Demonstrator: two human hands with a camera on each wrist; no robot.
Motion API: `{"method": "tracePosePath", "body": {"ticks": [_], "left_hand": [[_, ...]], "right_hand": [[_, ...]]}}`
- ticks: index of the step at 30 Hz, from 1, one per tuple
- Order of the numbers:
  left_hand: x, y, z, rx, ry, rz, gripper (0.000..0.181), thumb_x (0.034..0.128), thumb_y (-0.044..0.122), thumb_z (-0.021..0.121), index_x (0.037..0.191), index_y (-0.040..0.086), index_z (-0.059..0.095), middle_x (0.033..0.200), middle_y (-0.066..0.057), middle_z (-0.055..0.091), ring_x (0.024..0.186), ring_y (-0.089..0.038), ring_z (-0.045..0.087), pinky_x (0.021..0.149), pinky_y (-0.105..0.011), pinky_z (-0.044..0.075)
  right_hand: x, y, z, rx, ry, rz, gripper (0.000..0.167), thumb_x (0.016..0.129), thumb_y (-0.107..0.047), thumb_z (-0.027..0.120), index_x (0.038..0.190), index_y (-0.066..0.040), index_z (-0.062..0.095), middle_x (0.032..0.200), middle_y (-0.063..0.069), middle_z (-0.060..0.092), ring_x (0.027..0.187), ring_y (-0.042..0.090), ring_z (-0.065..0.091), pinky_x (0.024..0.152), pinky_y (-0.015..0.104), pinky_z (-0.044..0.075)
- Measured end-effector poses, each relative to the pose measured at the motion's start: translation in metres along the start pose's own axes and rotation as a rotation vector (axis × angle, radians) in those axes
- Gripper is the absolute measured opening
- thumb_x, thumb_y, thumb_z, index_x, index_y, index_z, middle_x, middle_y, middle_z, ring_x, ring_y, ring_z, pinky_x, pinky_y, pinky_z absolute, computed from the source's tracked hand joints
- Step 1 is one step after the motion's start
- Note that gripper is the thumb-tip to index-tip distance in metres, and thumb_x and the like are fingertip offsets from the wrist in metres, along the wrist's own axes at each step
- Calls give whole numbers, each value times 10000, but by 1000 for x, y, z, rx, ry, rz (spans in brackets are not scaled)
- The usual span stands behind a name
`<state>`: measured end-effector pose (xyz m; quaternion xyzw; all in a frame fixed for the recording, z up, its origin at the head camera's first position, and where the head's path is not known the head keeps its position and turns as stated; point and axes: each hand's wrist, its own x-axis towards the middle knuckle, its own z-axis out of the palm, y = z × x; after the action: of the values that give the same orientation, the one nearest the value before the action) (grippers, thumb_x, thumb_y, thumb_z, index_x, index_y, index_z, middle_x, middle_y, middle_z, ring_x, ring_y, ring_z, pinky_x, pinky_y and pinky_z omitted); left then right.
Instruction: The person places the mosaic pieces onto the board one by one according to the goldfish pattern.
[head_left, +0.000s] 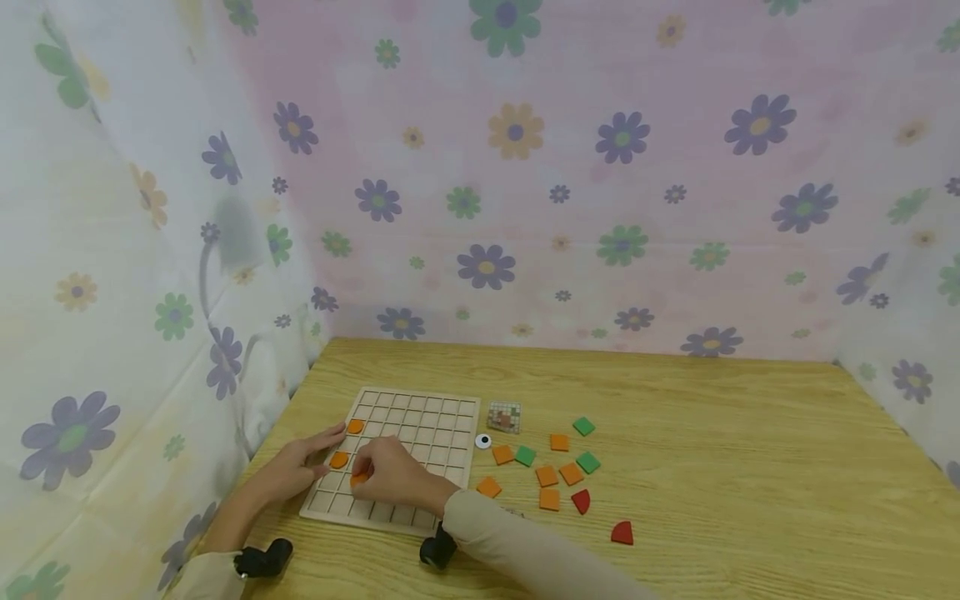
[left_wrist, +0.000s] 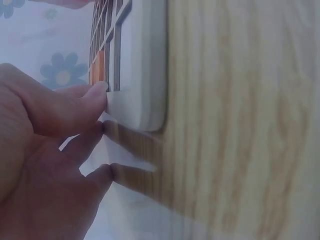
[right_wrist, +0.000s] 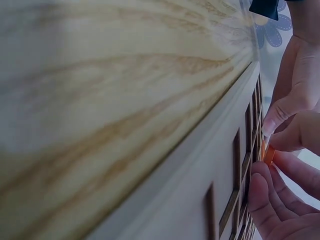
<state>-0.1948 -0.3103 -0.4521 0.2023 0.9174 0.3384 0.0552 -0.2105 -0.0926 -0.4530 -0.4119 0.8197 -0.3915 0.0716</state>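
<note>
A wooden grid board [head_left: 457,407] lies on the table's left half. Over its lower left cells, my right hand [head_left: 393,475] pinches an orange tile [right_wrist: 270,156] between thumb and fingers; its full outline is hidden. My left hand [head_left: 288,473] rests at the board's left edge, fingers spread. In the left wrist view its thumb [left_wrist: 95,97] touches the board's rim, near an orange piece. Two orange round-edged tiles sit in the left column: one upper tile [head_left: 356,427] by the left fingertips, one lower tile [head_left: 339,460] between the hands.
Right of the board lie a small patterned card [head_left: 504,417], a round eye piece [head_left: 483,442], several orange square tiles [head_left: 550,499], green tiles [head_left: 588,462] and two red quarter-round tiles [head_left: 622,533]. Flower-printed cloth [head_left: 562,292] hangs behind the table [head_left: 750,467] and at its sides.
</note>
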Motion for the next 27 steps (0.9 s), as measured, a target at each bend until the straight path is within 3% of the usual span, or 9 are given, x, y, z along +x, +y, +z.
{"method": "tracePosePath", "body": {"ticks": [10, 19, 27], "left_hand": [[1, 1, -3, -16, -39, -9, 568, 855, -46, 592, 1401, -7, 442, 1488, -189, 323, 1357, -413, 255, 1016, -533, 293], [0, -2, -6, -32, -66, -6, 597, 854, -11, 613, 1415, -21, 409, 1486, -211, 313, 1345, -433, 265, 1001, -541, 306], [2, -1, -5, 22, -58, -3, 587, 843, -36, 605, 1402, -29, 426, 1487, -200, 320, 1348, -418, 268, 1019, -446, 336]], "right_hand": [[9, 2, 6, -105, 0, -14, 62, 756, -56, 718, 816, -68, 723, 729, -79, 617, 630, -34, 480, 565, 93, 396], [8, -6, 11, -249, 54, -91, 53, 797, -72, 723, 786, -99, 767, 731, -77, 654, 683, -43, 506, 622, 66, 377], [4, -7, 8, -210, 41, -87, 63, 806, -45, 707, 806, -79, 760, 739, -55, 660, 654, -42, 502, 591, 68, 386]]}}
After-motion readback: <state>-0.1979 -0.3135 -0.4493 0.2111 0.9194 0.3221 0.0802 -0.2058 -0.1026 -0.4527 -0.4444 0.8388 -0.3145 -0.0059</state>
